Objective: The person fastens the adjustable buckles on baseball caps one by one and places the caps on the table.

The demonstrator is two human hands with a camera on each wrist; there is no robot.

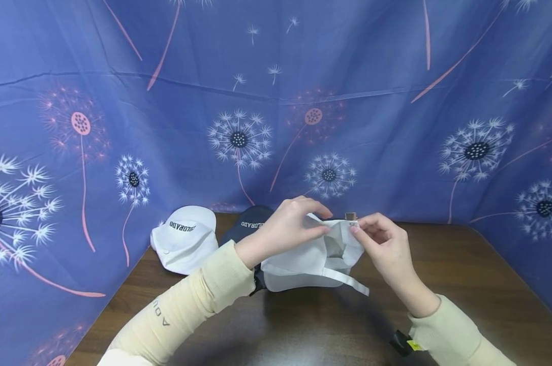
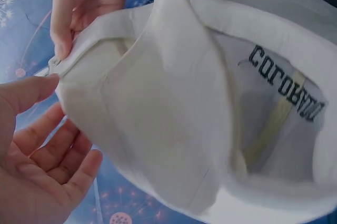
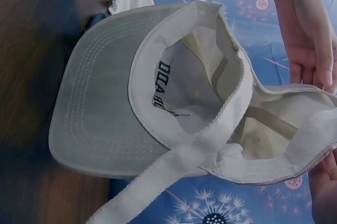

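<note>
Well, right hand [image 1: 389, 245] at edge of white cap [image 1: 294, 260], broad tabletop [image 1: 463, 264] rightward.

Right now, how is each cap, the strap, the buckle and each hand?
Held white cap: held, inside showing.
Strap: loose, end dangling.
Buckle: apart from the strap's end.
Left hand: at the cap, grip unclear.
Right hand: pinching the cap's edge.
Other white cap: resting on the table.
Dark cap: partly hidden.
</note>
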